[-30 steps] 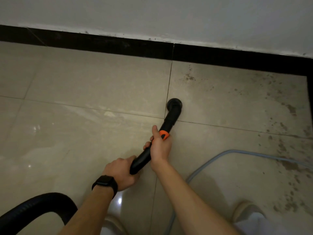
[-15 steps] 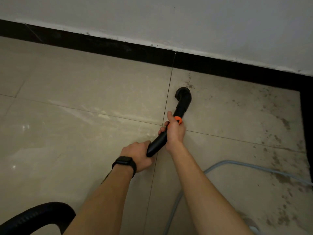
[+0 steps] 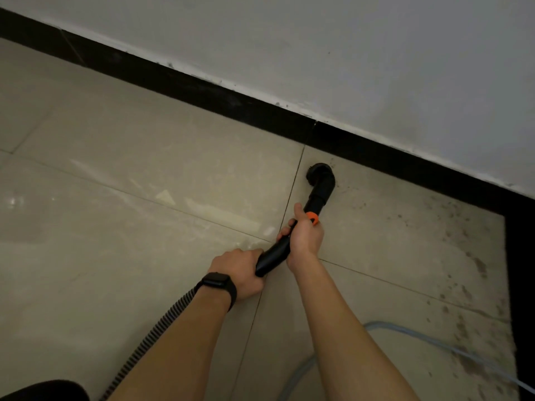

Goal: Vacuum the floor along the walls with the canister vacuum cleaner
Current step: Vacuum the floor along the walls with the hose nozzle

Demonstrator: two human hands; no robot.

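A black vacuum wand (image 3: 275,254) with an orange ring (image 3: 312,217) ends in a round black nozzle (image 3: 320,175). The nozzle sits on the beige tiled floor (image 3: 162,157), just short of the black skirting (image 3: 202,88) under the white wall (image 3: 347,53). My right hand (image 3: 304,235) grips the wand just behind the orange ring. My left hand (image 3: 240,270), with a black watch on the wrist, grips the wand's rear end. A ribbed black hose (image 3: 150,337) runs back from there under my left forearm.
Dark dirt specks (image 3: 451,256) cover the tiles right of the nozzle. A pale blue cable (image 3: 405,331) lies on the floor at lower right. A black border strip (image 3: 521,285) runs along the right edge. A black rounded part (image 3: 43,390) shows at bottom left.
Both hands have pushed the wand forward, and the nozzle has moved from mid-tile to close beside the skirting. The view has tilted, so the wall runs diagonally.
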